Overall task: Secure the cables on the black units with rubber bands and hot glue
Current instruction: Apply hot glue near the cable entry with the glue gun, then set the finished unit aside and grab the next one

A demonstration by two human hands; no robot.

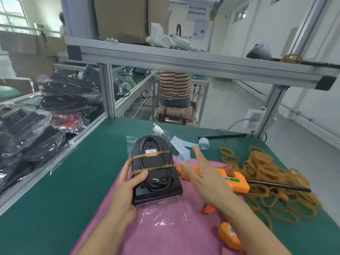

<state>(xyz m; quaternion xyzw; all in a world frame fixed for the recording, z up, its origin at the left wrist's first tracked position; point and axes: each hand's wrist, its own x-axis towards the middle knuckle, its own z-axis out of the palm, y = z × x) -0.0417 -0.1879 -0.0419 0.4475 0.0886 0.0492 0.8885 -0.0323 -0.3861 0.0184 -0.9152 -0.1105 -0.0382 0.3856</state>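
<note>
I am looking down at a green work mat [77, 181] on an aluminium-framed bench in a bright workshop, with a pink plastic sheet [165, 227] spread across the near part of it. On that sheet lies the black oval-ended plastic unit [156, 173], back side up, a black cable [141, 162] looped over its back and crossed by two tan rubber bands [152, 161]; a white connector [158, 130] on coloured wires sticks out beyond its far end. My left hand [127, 188] grips the unit's left edge, thumb curled over the nearer band. My right hand [202, 173] hovers just right of the unit, fingers straight and spread, holding nothing, above the orange hot glue gun [233, 181] lying on the sheet. A loose heap of tan rubber bands [272, 173] sits to the right on the mat, and strips of pale blue label tape [185, 150] lie beyond the unit. Bagged black parts [27, 137] are piled on the left.
</note>
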